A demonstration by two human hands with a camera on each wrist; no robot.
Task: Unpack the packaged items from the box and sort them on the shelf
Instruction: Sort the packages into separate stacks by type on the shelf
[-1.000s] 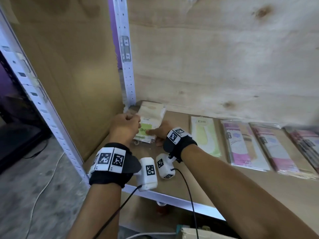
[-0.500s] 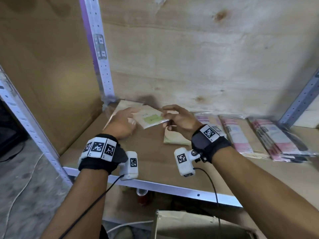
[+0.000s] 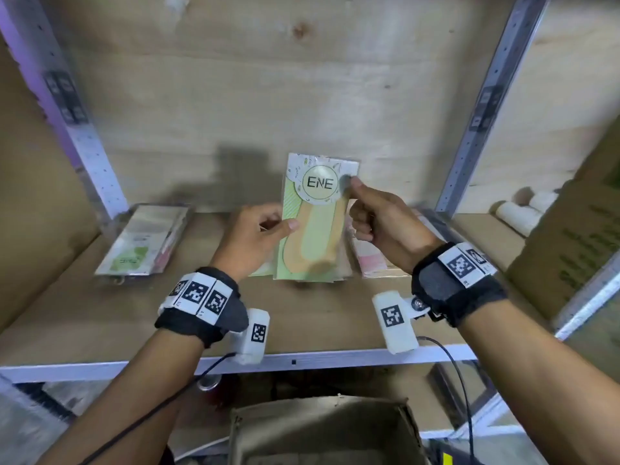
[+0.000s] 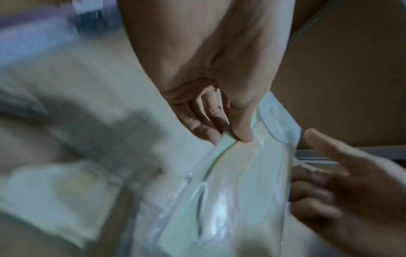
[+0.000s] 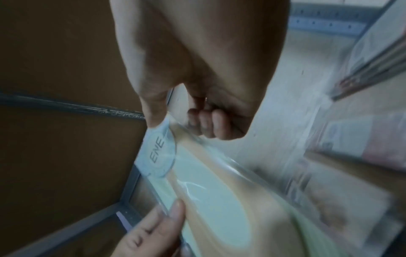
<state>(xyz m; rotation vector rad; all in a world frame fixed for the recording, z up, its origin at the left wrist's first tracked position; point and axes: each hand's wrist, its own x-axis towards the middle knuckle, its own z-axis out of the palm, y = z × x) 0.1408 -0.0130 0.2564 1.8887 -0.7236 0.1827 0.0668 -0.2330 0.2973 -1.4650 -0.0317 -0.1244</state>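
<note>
A flat clear plastic packet with a green card and round ENE label (image 3: 313,223) stands upright over the middle of the wooden shelf (image 3: 100,317). The left hand (image 3: 250,236) pinches its left edge. The right hand (image 3: 385,219) pinches its top right corner. A pile of clear packets (image 3: 144,239) lies far left.

Plywood back panel (image 3: 302,95) behind the shelving, with a dark knot near its top. Cardboard sheet (image 3: 570,250) leaning at the right edge, printed with dark lettering too blurred to read. White rolls (image 3: 523,209) lying at the far right corner. Black cable (image 3: 459,374) hanging below the front edge.
</note>
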